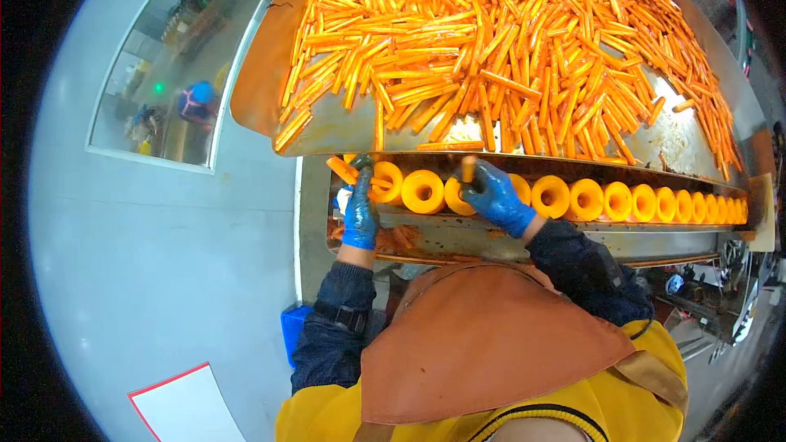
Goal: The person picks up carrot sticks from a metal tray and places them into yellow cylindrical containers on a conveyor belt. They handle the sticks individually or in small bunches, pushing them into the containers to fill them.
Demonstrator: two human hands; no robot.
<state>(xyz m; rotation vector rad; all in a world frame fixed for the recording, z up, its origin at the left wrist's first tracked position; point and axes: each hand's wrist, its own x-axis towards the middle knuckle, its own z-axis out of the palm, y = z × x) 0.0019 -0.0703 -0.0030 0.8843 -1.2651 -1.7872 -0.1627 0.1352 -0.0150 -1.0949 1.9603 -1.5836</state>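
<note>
Sticks (508, 41), orange and glossy, straight-edged and slender, heaped in crossing layers over a broad metal tray (266, 94). Tray smooth, left wall rounded at its corner; bare, streaked metal shows along the near edge and at right, where light glares off it.

Just nearer than the tray: yellow funnels (585, 183) in a row from left to right, smooth, ring-mouthed, each with a dark round hole. They look smaller toward the right end. Nearer again, a metal ledge (630, 243), stained, with orange scraps (399, 237) on its left part.

Left hand (360, 211), in a wet, wrinkled blue glove, is at the left end of the row. Thumb and fingers are together, clamped on a short stick (341, 169) that juts out leftward. A second stick (381, 184) slants across the leftmost funnel; cannot tell whether this hand grips it too.

Right hand (501, 199), same glove, is over the row farther right, partly covering a funnel. Its fingers are closed around an upright stick (468, 169), top end exposed; cannot tell whether the lower end touches a funnel.

Worker wears dark cloth sleeves (327, 344), a matte brown apron (491, 344) and a yellow garment (315, 413). To the left: flat grey wall (164, 270) with a framed window (176, 127).
</note>
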